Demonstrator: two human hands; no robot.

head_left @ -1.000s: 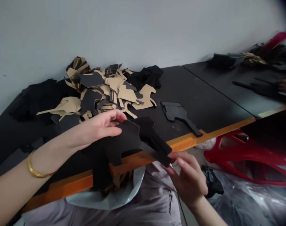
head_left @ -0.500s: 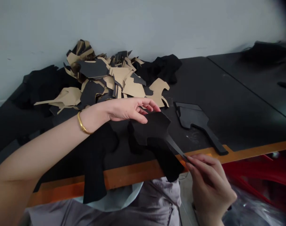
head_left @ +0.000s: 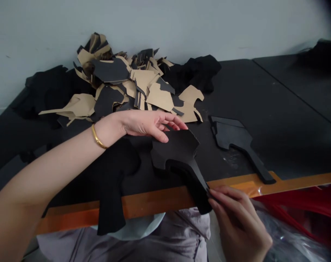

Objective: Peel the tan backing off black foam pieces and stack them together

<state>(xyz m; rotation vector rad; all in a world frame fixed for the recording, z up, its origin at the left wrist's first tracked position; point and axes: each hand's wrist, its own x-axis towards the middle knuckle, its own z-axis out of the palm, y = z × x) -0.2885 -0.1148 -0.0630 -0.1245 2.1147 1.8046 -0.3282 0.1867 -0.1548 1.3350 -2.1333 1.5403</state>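
Observation:
A thin black paddle-shaped sheet (head_left: pixel 179 147) lies over a darker black piece of the same outline (head_left: pixel 202 203), whose tail hangs past the table's front edge. My left hand (head_left: pixel 151 123) holds the sheet's upper edge, thumb on top and the other fingers behind, partly hidden. Between thumb and fingers, my right hand (head_left: pixel 239 218) pinches the end of the sheet's narrow tail. Left of these lies another dark black piece (head_left: pixel 113 182), its tail hanging over the edge. To the right rests a thicker black paddle-shaped form (head_left: pixel 235 134).
A heap of tan and black cut sheets (head_left: pixel 157 96) sits at the back by the wall. Black cloth piles (head_left: pixel 198 71) flank it. Orange tape (head_left: pixel 160 200) runs along the front edge of the black table (head_left: pixel 285 109). Red material (head_left: pixel 304 207) is at lower right.
My right hand has moved down and slightly left with the sheet's tail, which now lines up more closely over the darker piece. My left hand stays at the upper edge.

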